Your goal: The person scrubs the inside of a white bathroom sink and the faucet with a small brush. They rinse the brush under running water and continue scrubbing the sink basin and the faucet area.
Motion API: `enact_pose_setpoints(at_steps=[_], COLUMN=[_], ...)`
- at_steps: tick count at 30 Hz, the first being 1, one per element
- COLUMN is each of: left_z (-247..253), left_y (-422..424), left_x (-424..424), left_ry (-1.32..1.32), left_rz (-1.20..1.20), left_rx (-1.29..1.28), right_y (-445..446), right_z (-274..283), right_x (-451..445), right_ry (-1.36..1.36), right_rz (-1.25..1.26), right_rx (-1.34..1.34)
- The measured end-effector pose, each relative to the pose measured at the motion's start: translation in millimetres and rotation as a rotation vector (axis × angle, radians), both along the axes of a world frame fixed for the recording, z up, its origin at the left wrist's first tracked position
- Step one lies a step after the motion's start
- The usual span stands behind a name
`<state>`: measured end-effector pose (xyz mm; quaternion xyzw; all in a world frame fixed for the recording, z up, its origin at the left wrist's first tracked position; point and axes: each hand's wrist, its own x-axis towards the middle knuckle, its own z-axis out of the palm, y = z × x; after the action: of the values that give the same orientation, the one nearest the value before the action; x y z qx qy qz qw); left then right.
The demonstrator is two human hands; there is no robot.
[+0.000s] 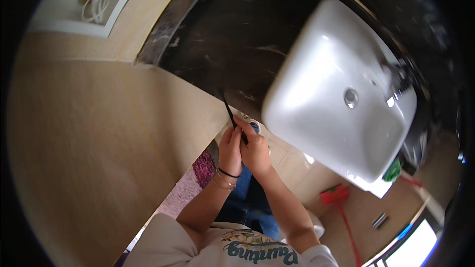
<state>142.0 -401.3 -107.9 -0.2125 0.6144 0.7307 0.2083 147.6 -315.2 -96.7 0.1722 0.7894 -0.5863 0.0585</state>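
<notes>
A thin black object, perhaps a handle or stick, points up and away from my hands towards the edge of a dark marble counter. Its far tip blurs into the dark stone. My right hand is closed around its near part, with the index finger laid along it. Pressed against the right hand, my left hand also has its fingers on the near part. What lies between the palms is hidden. A black band and a bracelet circle my left wrist. To the right of both hands is a white washbasin.
A tiled wall borders the counter on the left. A metal faucet rises at the basin's far side, and a green cloth lies by its corner. A red broom is at the lower right. A pink rug shows at lower left.
</notes>
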Motion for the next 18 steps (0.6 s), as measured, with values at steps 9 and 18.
enact_pose_setpoints(at_steps=[9, 18], left_z=[34, 66], left_y=[51, 118], left_x=[136, 180], left_ry=[0.151, 0.212], left_rz=[-0.748, -1.243], left_rx=[-0.349, -0.051], right_y=[47, 63], right_z=[30, 89], right_x=[198, 271], right_ry=[-0.054, -0.043], right_rz=[-0.367, -0.929], right_rx=[0.177, 0.204])
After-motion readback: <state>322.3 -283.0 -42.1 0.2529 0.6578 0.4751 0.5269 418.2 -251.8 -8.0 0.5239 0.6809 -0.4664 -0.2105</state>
